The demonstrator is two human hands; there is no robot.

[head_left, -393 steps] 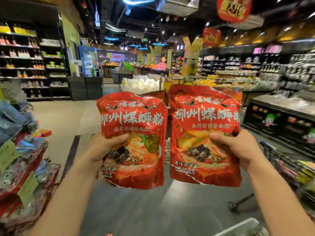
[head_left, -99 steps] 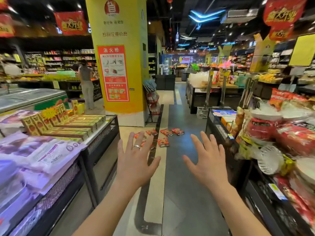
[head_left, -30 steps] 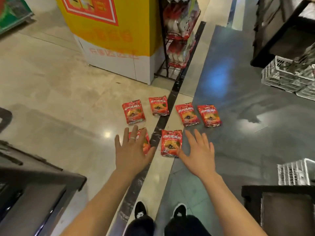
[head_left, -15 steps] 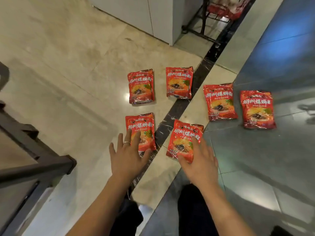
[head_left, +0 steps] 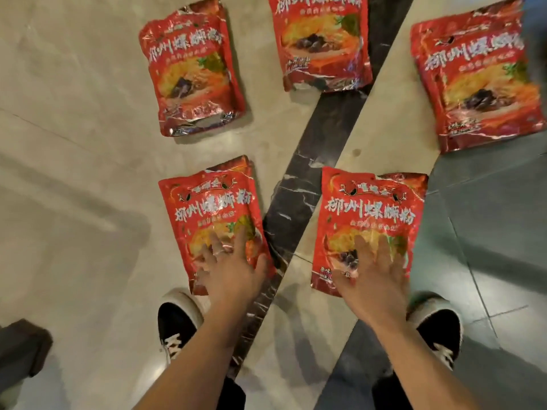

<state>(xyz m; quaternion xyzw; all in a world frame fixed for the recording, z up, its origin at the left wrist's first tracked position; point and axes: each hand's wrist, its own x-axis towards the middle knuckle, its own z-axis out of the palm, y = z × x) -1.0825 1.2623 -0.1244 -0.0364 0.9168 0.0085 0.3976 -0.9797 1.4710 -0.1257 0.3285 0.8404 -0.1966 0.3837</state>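
Observation:
Several red noodle packets lie flat on the shop floor. My left hand [head_left: 232, 270], a ring on one finger, lies with spread fingers on the lower half of the near left packet [head_left: 207, 202]. My right hand [head_left: 374, 276] lies the same way on the near right packet [head_left: 373, 208]. Neither hand curls round its packet. Farther away lie a left packet [head_left: 189, 66], a middle packet [head_left: 321, 39] and a right packet [head_left: 479, 72].
A dark marble strip [head_left: 313, 161] runs diagonally across the beige floor between the two near packets, with grey tiles to the right. My two black shoes [head_left: 177, 327] [head_left: 438, 329] stand just behind the packets. A dark fixture corner [head_left: 20, 347] juts in at lower left.
The view has dropped much closer to the floor. Both hands have moved forward and down onto the two near packets. The sixth packet at far right has left the view.

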